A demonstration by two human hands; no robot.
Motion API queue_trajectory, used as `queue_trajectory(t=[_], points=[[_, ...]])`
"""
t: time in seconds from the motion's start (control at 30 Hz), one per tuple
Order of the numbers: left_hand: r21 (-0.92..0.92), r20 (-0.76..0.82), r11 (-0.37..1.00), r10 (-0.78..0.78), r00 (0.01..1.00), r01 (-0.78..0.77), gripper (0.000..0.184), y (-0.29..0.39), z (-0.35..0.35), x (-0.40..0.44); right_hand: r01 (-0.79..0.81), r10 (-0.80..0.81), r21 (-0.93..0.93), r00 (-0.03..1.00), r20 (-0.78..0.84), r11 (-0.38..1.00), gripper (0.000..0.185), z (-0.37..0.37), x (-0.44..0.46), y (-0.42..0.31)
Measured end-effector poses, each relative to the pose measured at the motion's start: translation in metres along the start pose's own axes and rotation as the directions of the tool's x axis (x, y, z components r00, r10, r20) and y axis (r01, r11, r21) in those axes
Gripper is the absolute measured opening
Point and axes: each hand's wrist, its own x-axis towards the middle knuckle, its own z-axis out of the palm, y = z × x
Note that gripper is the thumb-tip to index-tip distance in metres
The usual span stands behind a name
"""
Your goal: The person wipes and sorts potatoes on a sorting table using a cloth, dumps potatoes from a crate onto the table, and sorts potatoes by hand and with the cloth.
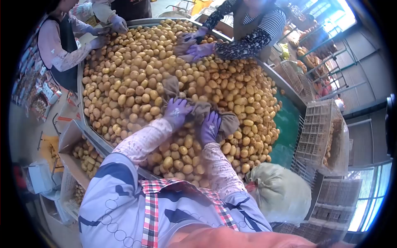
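Observation:
A large heap of yellow-brown potatoes (136, 78) fills the metal-rimmed table in front of me. Across the heap's near middle lies a crumpled brown cloth (228, 124). My left hand (178, 112), in a purple glove, grips the cloth's left part, with a loose end sticking up beyond the fingers. Close by on the right, my right hand (211, 127) wears the same kind of glove and holds the cloth against the potatoes. Some fingertips are buried in its folds.
Across the table, a co-worker's gloved hands (194, 48) rest on the potatoes; other people stand at the far left. Bare green surface (287, 124) shows at right, beside plastic crates (316, 130). A full sack (281, 192) sits near right; a cardboard box (76, 138) of potatoes, left.

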Motion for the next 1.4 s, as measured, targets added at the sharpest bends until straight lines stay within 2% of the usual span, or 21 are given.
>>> queue_trajectory(t=[0.03, 0.1, 0.13, 0.17, 0.23, 0.3, 0.33, 0.37, 0.43, 0.47, 0.5, 0.6, 0.73, 0.87, 0.9, 0.97, 1.03, 1.1, 1.23, 1.3, 1.4], points=[[-0.056, 0.038, 0.998, 0.007, 0.999, -0.004, 0.031, 0.001, 0.002, -0.019, 0.028, -0.028, -0.008, 0.999, -0.019, 1.0, 0.038, -0.014, -0.009, -0.003], [0.002, -0.067, 0.999, 0.041, 0.997, -0.041, 0.032, 0.009, -0.009, -0.044, 0.079, -0.081, -0.025, 0.996, -0.048, 0.997, 0.031, -0.034, -0.03, -0.003], [-0.062, 0.005, 0.997, 0.047, 0.999, -0.047, 0.034, 0.009, -0.016, -0.047, 0.144, -0.144, 0.007, 0.989, -0.022, 0.99, 0.025, -0.037, -0.031, 0.01], [-0.041, -0.106, 0.991, 0.12, 0.987, -0.125, 0.035, -0.001, 0.0, -0.049, 0.178, -0.177, 0.034, 0.984, -0.03, 0.983, 0.028, -0.037, -0.035, 0.025], [-0.157, -0.113, 0.965, 0.195, 0.974, -0.211, 0.034, -0.005, -0.024, -0.049, 0.006, -0.083, 0.596, 0.991, 0.101, 0.803, 0.035, -0.146, -0.025, -0.014], [-0.202, -0.201, 0.971, 0.09, 0.975, -0.131, 0.033, -0.005, -0.048, -0.06, 0.022, 0.01, 0.6, 0.999, -0.049, 0.8, 0.035, -0.098, -0.039, 0.037], [-0.272, -0.184, 0.958, 0.035, 0.982, -0.086, 0.036, -0.003, -0.066, -0.068, 0.15, -0.066, 0.51, 0.981, -0.18, 0.847, 0.037, -0.12, -0.041, 0.03], [-0.34, -0.159, 0.94, -0.014, 0.987, -0.041, 0.039, 0.0, -0.078, -0.078, 0.054, -0.049, 0.381, 0.999, -0.023, 0.923, 0.047, -0.149, -0.047, 0.013], [-0.216, -0.163, 0.976, -0.071, 0.984, 0.034, 0.05, 0.004, -0.069, -0.101, 0.078, -0.005, 0.227, 0.952, -0.306, 0.971, 0.056, -0.122, -0.079, -0.008], [-0.056, -0.016, 0.99, -0.128, 0.992, 0.127, 0.06, 0.003, -0.026, -0.114, -0.065, 0.064, 0.048, 0.998, 0.009, 0.997, 0.052, -0.069, -0.09, -0.002], [-0.026, 0.138, 0.997, -0.069, 0.988, 0.073, 0.059, 0.01, -0.021, -0.115, -0.141, 0.187, -0.165, 0.932, 0.309, 0.976, 0.048, -0.023, -0.1, 0.003], [-0.084, 0.171, 0.996, 0.02, 0.985, -0.005, 0.061, 0.003, -0.003, -0.071, 0.045, -0.004, -0.251, 0.987, 0.161, 0.967, 0.05, -0.011, -0.062, -0.023], [-0.157, 0.108, 0.969, -0.174, 0.979, 0.19, 0.065, -0.024, 0.013, 0.028, -0.122, 0.122, 0.001, 0.992, 0.026, 0.992, 0.055, 0.02, 0.045, -0.002], [-0.068, 0.136, 0.978, -0.189, 0.973, 0.2, 0.062, -0.05, 0.028, 0.08, -0.159, 0.16, -0.022, 0.979, 0.125, 0.987, 0.054, 0.017, 0.095, -0.007], [-0.011, 0.109, 0.984, -0.176, 0.978, 0.179, 0.06, -0.054, 0.029, 0.085, -0.175, 0.179, -0.039, 0.974, 0.14, 0.984, 0.053, 0.018, 0.099, -0.011], [-0.093, 0.11, 0.966, -0.231, 0.967, 0.242, 0.055, -0.055, 0.033, 0.083, -0.211, 0.221, -0.079, 0.964, 0.147, 0.974, 0.052, 0.022, 0.11, -0.015], [-0.19, 0.149, 0.928, -0.297, 0.943, 0.322, 0.053, -0.043, 0.043, 0.064, -0.158, 0.152, -0.091, 0.986, -0.072, 0.983, 0.05, 0.049, 0.089, -0.005], [-0.116, 0.101, 0.97, -0.203, 0.974, 0.214, 0.052, -0.019, 0.021, 0.02, -0.056, 0.04, -0.097, 0.986, -0.161, 0.994, 0.049, 0.042, 0.044, 0.001], [-0.085, 0.025, 0.995, -0.046, 0.999, 0.048, 0.045, 0.009, 0.004, -0.042, 0.041, -0.032, 0.131, 0.997, -0.067, 0.991, 0.049, -0.002, -0.016, -0.003], [-0.198, -0.095, 0.979, 0.02, 0.995, -0.038, 0.04, 0.018, -0.012, -0.065, 0.039, -0.023, 0.307, 0.998, -0.058, 0.951, 0.047, -0.035, -0.036, -0.002], [-0.491, -0.181, 0.871, -0.095, 0.979, -0.007, 0.038, 0.031, -0.05, -0.074, -0.198, 0.192, 0.74, 0.977, 0.095, 0.643, 0.033, -0.098, -0.046, 0.012]])
